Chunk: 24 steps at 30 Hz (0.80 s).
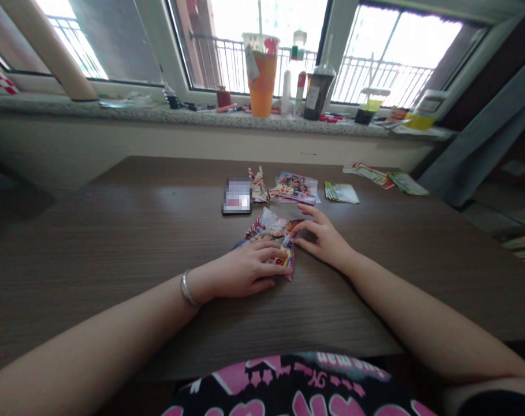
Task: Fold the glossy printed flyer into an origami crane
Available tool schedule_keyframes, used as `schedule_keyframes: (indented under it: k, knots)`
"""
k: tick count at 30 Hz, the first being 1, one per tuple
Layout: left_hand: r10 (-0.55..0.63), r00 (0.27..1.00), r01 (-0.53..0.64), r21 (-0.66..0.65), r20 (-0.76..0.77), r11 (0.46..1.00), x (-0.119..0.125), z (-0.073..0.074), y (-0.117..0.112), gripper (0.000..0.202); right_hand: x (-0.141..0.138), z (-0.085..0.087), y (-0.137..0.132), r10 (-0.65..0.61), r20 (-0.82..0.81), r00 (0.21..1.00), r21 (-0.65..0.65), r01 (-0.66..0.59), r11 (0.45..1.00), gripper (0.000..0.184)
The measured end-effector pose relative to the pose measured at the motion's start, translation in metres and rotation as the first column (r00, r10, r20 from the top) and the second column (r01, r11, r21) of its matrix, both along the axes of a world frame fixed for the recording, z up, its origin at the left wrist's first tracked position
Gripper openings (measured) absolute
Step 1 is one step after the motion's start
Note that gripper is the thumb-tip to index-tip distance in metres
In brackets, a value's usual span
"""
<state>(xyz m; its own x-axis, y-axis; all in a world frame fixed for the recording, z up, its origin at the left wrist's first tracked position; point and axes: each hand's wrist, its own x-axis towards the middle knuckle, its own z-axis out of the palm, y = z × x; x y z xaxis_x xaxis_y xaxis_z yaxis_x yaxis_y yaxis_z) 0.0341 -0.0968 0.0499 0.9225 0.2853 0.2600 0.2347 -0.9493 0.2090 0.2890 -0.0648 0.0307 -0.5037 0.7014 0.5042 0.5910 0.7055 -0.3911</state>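
Note:
A colourful printed paper sheet (pixel 265 218), partly folded, lies on the brown table in front of me. My left hand (pixel 249 267) rests flat over its lower part, fingers stretched out toward the right. At the paper's right edge is my right hand (pixel 323 237), its fingers spread and the tips touching or just beside the sheet. Part of the print is hidden under the left fingers. Just behind the sheet stands a folded paper shape (pixel 259 186) with red and white stripes. Left of that shape is a phone (pixel 237 196) with a blurred screen.
Behind my hands lie a stack of printed leaflets (pixel 297 186), small green-white cards (pixel 341 192) and striped paper strips (pixel 369 174). On the stone windowsill (pixel 193 115) stand an orange drink cup (pixel 262 81), a dark cup (pixel 317 95) and several bottles.

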Motion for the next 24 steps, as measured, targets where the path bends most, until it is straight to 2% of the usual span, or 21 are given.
schedule_keyframes:
  k: [11,14,20,24]
  knots:
    - [-0.021,0.999,0.018,-0.103,-0.030,0.994,-0.0009,-0.0035,0.0020,0.039,-0.0039,-0.0051,0.0072,-0.109,-0.039,0.993,-0.099,0.104,0.990,0.039]
    - [-0.012,0.999,0.009,-0.117,-0.031,0.993,-0.0007,-0.0042,0.0029,0.038,-0.0048,-0.0072,0.0089,-0.135,-0.030,0.990,-0.136,0.130,0.982,0.035]
    - [0.024,0.998,-0.027,-0.065,-0.059,0.998,0.0001,-0.0042,0.0033,0.037,-0.0061,-0.0057,0.0069,-0.173,-0.115,0.978,-0.092,0.163,0.982,0.024]
    - [0.072,0.993,-0.075,-0.037,-0.094,0.996,-0.0018,-0.0043,0.0030,0.040,-0.0062,-0.0045,0.0066,-0.164,-0.085,0.983,-0.110,0.154,0.982,0.018]
